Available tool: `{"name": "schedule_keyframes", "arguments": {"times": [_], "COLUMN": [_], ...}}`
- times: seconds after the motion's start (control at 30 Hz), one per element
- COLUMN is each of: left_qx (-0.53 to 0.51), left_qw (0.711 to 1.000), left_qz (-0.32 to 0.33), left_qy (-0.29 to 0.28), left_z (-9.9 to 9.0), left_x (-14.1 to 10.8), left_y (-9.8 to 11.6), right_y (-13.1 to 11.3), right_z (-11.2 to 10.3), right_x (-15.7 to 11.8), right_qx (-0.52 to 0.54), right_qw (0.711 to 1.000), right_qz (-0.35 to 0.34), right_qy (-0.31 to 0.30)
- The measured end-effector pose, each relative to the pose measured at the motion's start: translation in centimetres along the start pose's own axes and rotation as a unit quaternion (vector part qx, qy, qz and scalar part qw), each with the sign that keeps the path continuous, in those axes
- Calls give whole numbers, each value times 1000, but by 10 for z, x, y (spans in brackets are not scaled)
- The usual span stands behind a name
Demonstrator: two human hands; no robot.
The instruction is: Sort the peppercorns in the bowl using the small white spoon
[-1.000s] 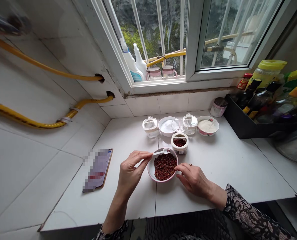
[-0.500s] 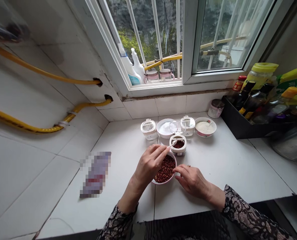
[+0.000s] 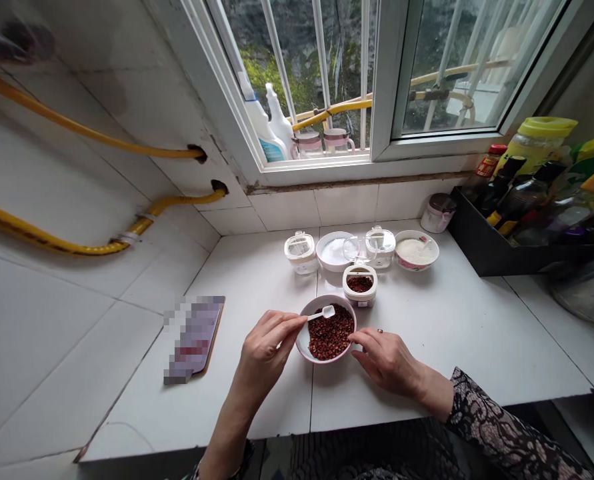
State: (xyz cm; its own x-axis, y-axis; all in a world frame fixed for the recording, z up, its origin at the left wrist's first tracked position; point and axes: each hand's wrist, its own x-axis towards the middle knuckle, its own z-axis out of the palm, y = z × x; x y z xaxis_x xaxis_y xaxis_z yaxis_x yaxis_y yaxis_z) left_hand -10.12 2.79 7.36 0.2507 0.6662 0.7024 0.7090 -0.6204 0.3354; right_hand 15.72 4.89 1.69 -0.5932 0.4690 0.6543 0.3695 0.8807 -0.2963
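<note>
Take as landmark the round white bowl with a pink rim (image 3: 302, 341), set upright on the white tiled counter (image 3: 437, 333). Note inside it a bed of small dark red-brown peppercorn-like grains (image 3: 331, 339), with bare white wall exposed at the left.

Left hand (image 3: 265, 345): at the left of the bowl, pinching the handle of a small white spoon (image 3: 329, 311) between thumb and fingers. Spoon: aimed rightward, scoop above the grains in the rear half of the bowl, with no load clearly visible. Contact between scoop and grains: cannot tell.

Right hand (image 3: 391, 361): at the right of the bowl, fingers curled, fingertips at the rim. Clamped on the rim or merely resting against it: cannot tell.

Locate just behind the bowl, slightly right, the small clear jar with a cream-white squared collar (image 3: 360, 298), lid raised, similar dark grains within. Farther behind the bowl, find a white bowl of white granules (image 3: 331, 268) between two clear jars with white-framed lids (image 3: 301, 261).

Judge the step in hand as spoon work over the bowl, at the stage of positioning the scoop. For the next move, allow probably for a firm pinch on the slim handle, a controlled tilt of the scoop and a steadied rim.
</note>
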Motion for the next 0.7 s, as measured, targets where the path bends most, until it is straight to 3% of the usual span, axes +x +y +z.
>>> {"name": "schedule_keyframes", "arguments": {"times": [0.7], "left_qx": [-44], "left_qw": [999], "left_qz": [-8], "left_qy": [-28], "left_z": [25], "left_x": [-7], "left_y": [-3], "right_y": [-4], "right_z": [0], "right_x": [-2], "right_qx": [3], "right_qw": [999], "right_qz": [-1], "right_qy": [-35]}}
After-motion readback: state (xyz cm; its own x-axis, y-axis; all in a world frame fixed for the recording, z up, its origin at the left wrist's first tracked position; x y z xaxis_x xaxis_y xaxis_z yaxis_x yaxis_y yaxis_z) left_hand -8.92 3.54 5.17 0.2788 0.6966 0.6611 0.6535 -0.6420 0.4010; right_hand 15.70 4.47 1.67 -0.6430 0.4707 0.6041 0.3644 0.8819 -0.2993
